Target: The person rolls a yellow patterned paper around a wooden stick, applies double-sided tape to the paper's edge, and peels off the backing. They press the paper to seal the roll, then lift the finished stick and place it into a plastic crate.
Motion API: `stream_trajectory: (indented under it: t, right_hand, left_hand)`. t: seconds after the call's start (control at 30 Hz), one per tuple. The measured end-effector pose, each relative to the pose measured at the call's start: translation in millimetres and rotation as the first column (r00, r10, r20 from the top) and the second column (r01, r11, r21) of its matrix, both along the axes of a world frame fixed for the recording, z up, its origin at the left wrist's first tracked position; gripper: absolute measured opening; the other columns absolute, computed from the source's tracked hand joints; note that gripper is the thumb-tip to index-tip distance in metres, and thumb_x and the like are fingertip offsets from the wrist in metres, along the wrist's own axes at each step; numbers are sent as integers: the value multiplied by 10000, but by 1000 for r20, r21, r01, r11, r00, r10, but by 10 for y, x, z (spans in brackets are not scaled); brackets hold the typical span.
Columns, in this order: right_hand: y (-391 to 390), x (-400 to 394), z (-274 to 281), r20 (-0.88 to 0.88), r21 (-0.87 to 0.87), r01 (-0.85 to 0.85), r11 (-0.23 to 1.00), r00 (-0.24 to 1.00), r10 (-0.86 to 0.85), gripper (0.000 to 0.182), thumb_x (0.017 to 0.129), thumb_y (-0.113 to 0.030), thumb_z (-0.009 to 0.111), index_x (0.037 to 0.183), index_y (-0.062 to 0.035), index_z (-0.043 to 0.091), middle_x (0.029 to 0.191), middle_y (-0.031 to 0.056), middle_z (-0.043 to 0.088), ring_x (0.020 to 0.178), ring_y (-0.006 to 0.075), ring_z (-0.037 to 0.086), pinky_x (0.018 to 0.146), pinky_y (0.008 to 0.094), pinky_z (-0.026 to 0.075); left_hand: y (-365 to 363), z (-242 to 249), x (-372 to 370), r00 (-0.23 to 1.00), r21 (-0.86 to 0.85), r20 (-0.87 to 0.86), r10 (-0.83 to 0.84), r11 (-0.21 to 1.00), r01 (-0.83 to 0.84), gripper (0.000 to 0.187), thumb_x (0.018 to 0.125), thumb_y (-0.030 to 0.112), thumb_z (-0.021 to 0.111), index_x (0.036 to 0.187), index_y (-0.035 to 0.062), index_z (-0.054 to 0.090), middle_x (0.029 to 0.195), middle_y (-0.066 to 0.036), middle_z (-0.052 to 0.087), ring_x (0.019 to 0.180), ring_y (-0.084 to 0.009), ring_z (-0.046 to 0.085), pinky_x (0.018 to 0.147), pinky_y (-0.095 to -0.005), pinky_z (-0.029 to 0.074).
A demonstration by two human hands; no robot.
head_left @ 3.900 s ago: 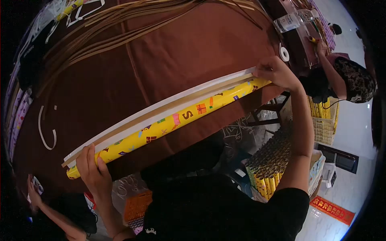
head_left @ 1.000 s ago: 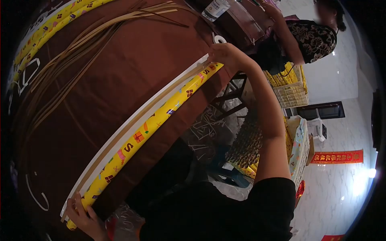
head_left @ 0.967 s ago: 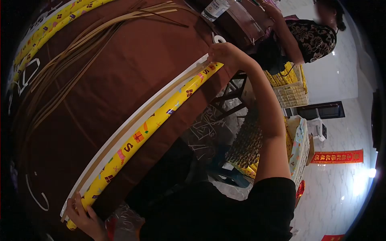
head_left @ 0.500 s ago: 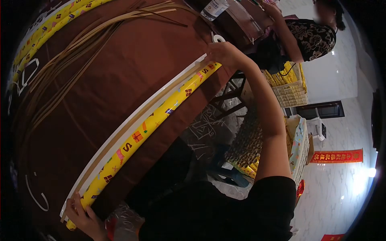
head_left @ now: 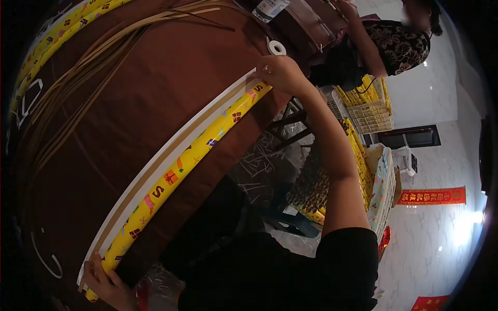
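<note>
A: What is seen on the counter (head_left: 171, 78), from the largest thing down?

B: The counter is covered by a brown cloth. Near its front edge a long roll of yellow gift wrap (head_left: 181, 166) is laid, printed with presents and letters. Just beside it, on the far side, a white edge of paper with a tan adhesive strip (head_left: 171, 150) is stretched along the whole length.

A: And the hands?

B: The left end of the roll is gripped by the left hand (head_left: 104, 282), with the fingers closed around it. The right end is pinched by the right hand (head_left: 280, 75), where the white edge meets the roll.

A: How far is the rolling judged to be?

B: The paper looks almost fully wound into a tight tube. The white edge with the strip is not yet closed onto the roll, so the sealing appears to be left.

A: What else is noted?

B: A bundle of loose tan strips (head_left: 93, 72) is spread over the far part of the cloth, and more yellow rolls (head_left: 57, 36) are lying at the far left. A small ring of white tape (head_left: 276, 47) is placed near the right hand. Another person (head_left: 394, 41) is busy at the far right, and finished rolls are stored in a basket (head_left: 371, 111) below.
</note>
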State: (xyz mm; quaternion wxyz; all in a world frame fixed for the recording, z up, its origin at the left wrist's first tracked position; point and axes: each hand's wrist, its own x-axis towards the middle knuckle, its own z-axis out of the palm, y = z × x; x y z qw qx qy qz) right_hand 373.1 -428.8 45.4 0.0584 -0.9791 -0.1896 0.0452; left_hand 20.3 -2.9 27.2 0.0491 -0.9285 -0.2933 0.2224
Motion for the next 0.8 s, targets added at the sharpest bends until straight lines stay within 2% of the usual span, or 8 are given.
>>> stream_trajectory:
  t: [0.07, 0.17, 0.3, 0.4, 0.47, 0.57, 0.67, 0.8]
  right_hand:
    - [-27, 19, -51, 65, 9, -44, 999, 997, 44, 168, 795, -259, 713, 804, -93, 690, 734, 61, 678, 689, 244, 659, 623, 369, 510]
    - [-67, 52, -129, 134, 21, -90, 996, 987, 86, 166, 783, -265, 719, 792, -101, 694, 731, 63, 675, 689, 266, 655, 612, 375, 510]
    - [-25, 55, -91, 96, -42, -32, 999, 995, 36, 185, 774, -285, 721, 793, -103, 692, 791, 55, 668, 743, 264, 646, 663, 382, 499]
    - [-16, 88, -20, 200, -215, -148, 965, 961, 192, 293, 727, -373, 755, 808, -102, 681, 859, 42, 653, 832, 256, 628, 729, 388, 470]
    - [-67, 154, 43, 338, -279, -110, 954, 919, 205, 398, 678, -444, 790, 788, -89, 648, 810, 10, 602, 833, 243, 602, 769, 368, 426]
    - [-165, 323, 45, 166, -191, -33, 981, 984, 65, 489, 617, -477, 819, 818, -70, 635, 844, 67, 622, 880, 270, 603, 744, 374, 458]
    - [-277, 417, 52, 11, -127, 90, 988, 996, -90, 500, 616, -450, 827, 857, -52, 645, 866, 107, 646, 876, 286, 621, 726, 376, 484]
    - [-484, 512, -108, -76, 16, 160, 987, 984, -158, 435, 625, -315, 854, 875, -32, 637, 834, 110, 658, 771, 254, 647, 676, 340, 504]
  left_hand:
    - [-16, -36, -97, 944, -73, 322, -71, 992, 100, 384, 1051, 282, 334, 1369, 160, 511, 1372, -189, 411, 1269, -360, 406, 977, -481, 416]
    - [-5, -72, -113, 925, -110, 378, -31, 991, 79, 380, 1050, 272, 338, 1371, 164, 510, 1367, -188, 416, 1256, -364, 414, 958, -480, 427]
    - [-33, -2, -55, 932, -113, 362, -22, 991, 67, 372, 1047, 255, 353, 1372, 165, 510, 1369, -189, 417, 1249, -363, 421, 942, -477, 437]
    - [92, -106, -78, 998, 3, 33, -60, 998, 60, 369, 1042, 238, 371, 1378, 163, 503, 1366, -185, 421, 1242, -354, 430, 927, -473, 449]
    - [150, -286, -189, 903, -47, 415, -113, 988, 145, 370, 1036, 217, 381, 1381, 147, 494, 1367, -182, 421, 1244, -350, 429, 933, -462, 453]
    - [59, -89, -102, 983, 5, 142, -116, 993, 116, 376, 1029, 197, 384, 1386, 131, 485, 1367, -179, 423, 1250, -344, 426, 939, -453, 457]
    - [60, -219, -180, 909, -103, 413, -51, 989, 102, 385, 1025, 190, 383, 1390, 110, 478, 1370, -170, 425, 1263, -339, 418, 977, -453, 435]
    - [-17, -74, -128, 957, -76, 290, -33, 995, 57, 391, 1026, 194, 382, 1392, 90, 471, 1376, -159, 429, 1272, -331, 413, 1020, -463, 398]
